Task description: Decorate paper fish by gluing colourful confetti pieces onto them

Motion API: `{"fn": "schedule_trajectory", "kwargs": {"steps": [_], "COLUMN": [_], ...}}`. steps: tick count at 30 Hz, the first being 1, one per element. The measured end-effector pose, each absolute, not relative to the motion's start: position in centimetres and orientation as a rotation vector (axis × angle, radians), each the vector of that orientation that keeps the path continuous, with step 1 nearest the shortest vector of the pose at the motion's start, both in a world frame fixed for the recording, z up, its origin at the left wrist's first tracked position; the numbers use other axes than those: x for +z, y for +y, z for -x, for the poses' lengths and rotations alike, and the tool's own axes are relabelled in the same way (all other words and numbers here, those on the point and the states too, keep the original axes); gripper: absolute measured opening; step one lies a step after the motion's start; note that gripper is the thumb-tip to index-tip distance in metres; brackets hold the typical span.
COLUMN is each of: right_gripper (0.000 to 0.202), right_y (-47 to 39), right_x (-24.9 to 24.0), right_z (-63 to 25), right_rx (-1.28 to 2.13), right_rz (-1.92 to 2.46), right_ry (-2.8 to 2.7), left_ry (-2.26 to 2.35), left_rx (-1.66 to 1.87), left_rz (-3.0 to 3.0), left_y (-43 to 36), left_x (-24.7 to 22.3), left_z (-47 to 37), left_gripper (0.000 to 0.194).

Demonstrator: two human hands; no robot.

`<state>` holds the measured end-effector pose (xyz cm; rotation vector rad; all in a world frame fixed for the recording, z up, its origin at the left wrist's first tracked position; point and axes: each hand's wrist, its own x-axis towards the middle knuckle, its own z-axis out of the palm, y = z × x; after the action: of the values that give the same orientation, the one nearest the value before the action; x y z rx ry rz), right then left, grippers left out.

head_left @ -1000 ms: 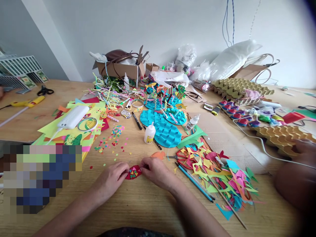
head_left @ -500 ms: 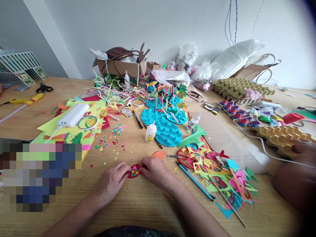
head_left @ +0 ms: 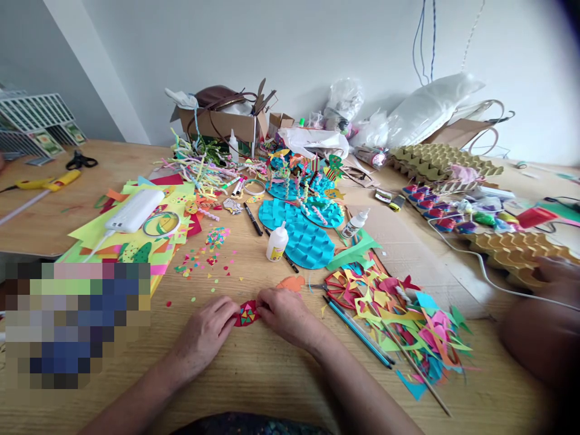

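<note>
Between my two hands is a red paper cutout [head_left: 247, 313] covered with small coloured paper triangles, held just over the wooden table. My left hand [head_left: 209, 326] pinches its left edge with thumb and fingers. At its right edge my right hand [head_left: 285, 313] is closed in a pinch, hiding that end of the cutout. An orange paper cutout [head_left: 292, 283] lies just beyond my right hand. Past it stands a white glue bottle [head_left: 277, 243], upright. Small paper confetti [head_left: 218, 237] is scattered to the left of the bottle.
Blue textured ovals [head_left: 308, 244] lie beyond the glue bottle. Paper scraps [head_left: 399, 308], blue pencils [head_left: 357, 329] and red-handled scissors [head_left: 333, 284] are at right. Coloured sheets with a white glue gun [head_left: 136, 211] lie at left. Another person's hand [head_left: 559, 269] rests by an egg tray [head_left: 512, 254].
</note>
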<state>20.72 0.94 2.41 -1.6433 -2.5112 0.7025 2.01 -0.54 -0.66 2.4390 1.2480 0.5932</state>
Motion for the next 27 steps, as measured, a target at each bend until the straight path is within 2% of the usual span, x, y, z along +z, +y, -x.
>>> {"fn": "schedule_trajectory", "kwargs": {"steps": [19,27], "right_gripper": [0.019,0.013], "right_y": [0.86,0.92], "right_x": [3.07,2.72], "right_z": [-20.51,-20.50], "right_rx": [0.666,0.688], "right_rz": [1.657,1.677], "right_ry": [-2.585,-2.543], "left_ry": [1.250,1.254], "left_rx": [0.592,0.591], "left_rz": [-2.443,-2.433], "left_y": [-0.48,-0.45], "left_x": [-0.61,-0.47], "left_z": [-1.98,-2.03], "left_gripper": [0.015,0.015]}}
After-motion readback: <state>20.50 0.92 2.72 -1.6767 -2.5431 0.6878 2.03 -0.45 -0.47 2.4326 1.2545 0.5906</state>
